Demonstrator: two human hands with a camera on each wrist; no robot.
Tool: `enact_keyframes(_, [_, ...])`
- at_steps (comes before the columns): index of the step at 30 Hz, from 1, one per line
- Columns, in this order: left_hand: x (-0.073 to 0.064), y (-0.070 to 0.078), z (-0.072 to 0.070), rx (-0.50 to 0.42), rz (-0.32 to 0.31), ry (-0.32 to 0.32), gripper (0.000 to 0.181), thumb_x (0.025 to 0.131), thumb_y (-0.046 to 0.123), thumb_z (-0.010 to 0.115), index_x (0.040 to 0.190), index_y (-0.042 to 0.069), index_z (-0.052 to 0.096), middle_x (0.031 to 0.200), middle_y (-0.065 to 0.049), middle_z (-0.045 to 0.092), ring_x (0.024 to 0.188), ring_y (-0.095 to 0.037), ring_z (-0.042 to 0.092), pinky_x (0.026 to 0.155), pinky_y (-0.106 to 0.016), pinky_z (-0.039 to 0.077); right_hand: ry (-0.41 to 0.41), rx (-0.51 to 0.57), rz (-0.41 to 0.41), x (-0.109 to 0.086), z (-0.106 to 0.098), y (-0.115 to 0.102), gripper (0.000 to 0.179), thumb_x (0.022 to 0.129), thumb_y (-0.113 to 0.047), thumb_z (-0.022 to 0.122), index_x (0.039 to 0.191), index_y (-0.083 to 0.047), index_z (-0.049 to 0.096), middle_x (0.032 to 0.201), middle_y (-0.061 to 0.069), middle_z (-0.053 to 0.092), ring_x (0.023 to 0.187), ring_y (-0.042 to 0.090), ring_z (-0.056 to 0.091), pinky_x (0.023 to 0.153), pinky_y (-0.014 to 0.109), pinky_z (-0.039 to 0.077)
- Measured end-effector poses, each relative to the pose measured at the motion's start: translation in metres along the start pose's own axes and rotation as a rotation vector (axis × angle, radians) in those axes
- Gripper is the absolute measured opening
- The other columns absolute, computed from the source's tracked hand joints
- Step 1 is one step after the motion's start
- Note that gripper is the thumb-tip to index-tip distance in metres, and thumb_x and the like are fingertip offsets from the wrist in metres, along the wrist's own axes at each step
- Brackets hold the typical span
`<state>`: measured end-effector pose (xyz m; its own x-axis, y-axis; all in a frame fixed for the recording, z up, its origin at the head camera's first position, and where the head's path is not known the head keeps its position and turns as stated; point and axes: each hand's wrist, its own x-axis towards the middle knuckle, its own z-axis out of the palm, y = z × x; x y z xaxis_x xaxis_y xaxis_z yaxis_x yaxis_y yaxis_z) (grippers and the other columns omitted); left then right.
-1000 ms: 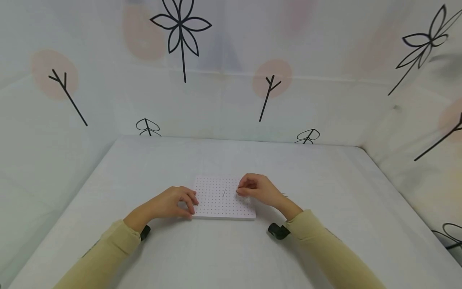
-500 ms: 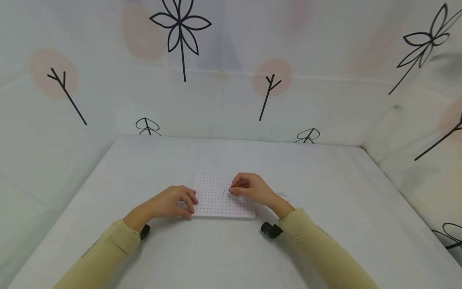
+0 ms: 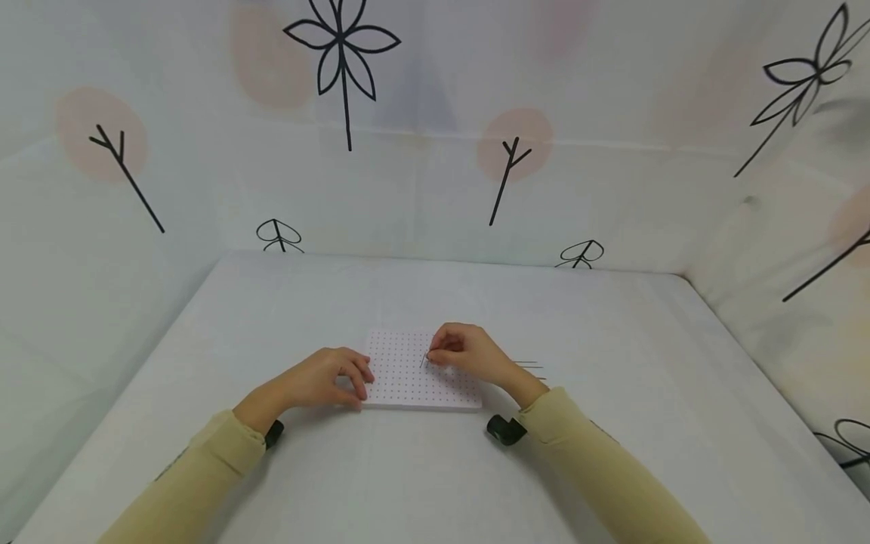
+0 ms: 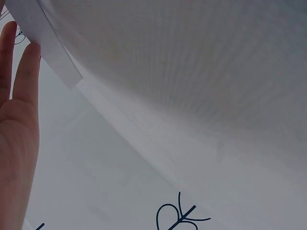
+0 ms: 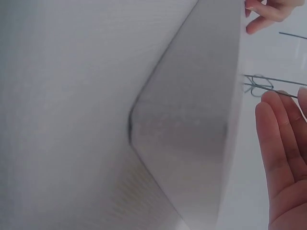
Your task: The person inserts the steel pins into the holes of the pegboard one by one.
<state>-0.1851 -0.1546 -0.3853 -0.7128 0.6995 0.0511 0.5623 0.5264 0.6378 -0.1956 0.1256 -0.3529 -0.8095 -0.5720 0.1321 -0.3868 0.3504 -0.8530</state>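
A white pegboard (image 3: 397, 389), dotted with rows of small holes, lies flat on the table (image 3: 381, 483) in front of the person. One thin upright rod (image 3: 423, 360) stands out of the pegboard's surface, near its middle. The right hand (image 3: 469, 353) is over the pegboard's right half, its thumb and fingertips closed in a pinch on a held rod (image 5: 285, 94), just beside the upright rod. The lower end of the held rod comes down close to the pegboard's face (whether it sits in a hole, I cannot tell).

The left hand (image 3: 333, 378) is at the pegboard's left edge, its fingers loosely bent and spread, the tips touching the border and the thumb by the near left corner; the pegboard is all it touches. To the right of the pegboard, several loose rods (image 3: 532, 367) lie on the table side by side, partly hidden by the right wrist. Beyond the pegboard and the table's far edge hangs a pale backdrop (image 3: 421, 189) with black flower and twig drawings.
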Motion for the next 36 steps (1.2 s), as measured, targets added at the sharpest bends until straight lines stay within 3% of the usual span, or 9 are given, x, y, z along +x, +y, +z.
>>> enact_keyframes(13, [0.000,0.002,-0.001,-0.012,-0.004,-0.003,0.012,0.072,0.011,0.080,0.074,0.019,0.072,0.101,0.006,0.063,0.119,-0.027,0.049,0.099,-0.045,0.039,0.027,-0.070,0.020,-0.002,0.000,-0.007,0.005,0.085,0.004,0.063,0.088,0.005,0.059,0.085,0.016,0.064,0.077,0.028,0.062,0.067,0.024,0.051])
enact_keyframes(22, [0.000,0.004,-0.001,-0.001,-0.010,-0.003,0.011,0.072,0.011,0.080,0.074,0.019,0.073,0.102,0.006,0.063,0.119,-0.027,0.049,0.099,-0.045,0.038,-0.008,-0.090,0.018,-0.001,0.001,-0.004,0.006,0.084,0.004,0.064,0.087,0.004,0.060,0.085,0.014,0.063,0.076,0.024,0.060,0.067,0.022,0.050])
enact_keyframes(29, [0.000,0.004,-0.001,-0.001,-0.021,-0.008,0.011,0.072,0.011,0.080,0.074,0.020,0.072,0.102,0.006,0.063,0.119,-0.028,0.049,0.099,-0.046,0.038,-0.033,-0.115,-0.005,0.012,0.003,0.036,0.008,0.084,-0.004,0.068,0.087,-0.006,0.062,0.082,0.000,0.063,0.074,0.012,0.060,0.069,0.024,0.052])
enact_keyframes(36, [0.000,0.003,-0.001,0.006,-0.021,-0.015,0.011,0.072,0.012,0.080,0.074,0.020,0.072,0.101,0.007,0.063,0.119,-0.028,0.049,0.099,-0.047,0.038,-0.025,-0.140,0.022,0.009,0.001,0.035,0.009,0.083,-0.004,0.069,0.088,-0.008,0.062,0.085,-0.002,0.064,0.080,0.011,0.060,0.076,0.025,0.051])
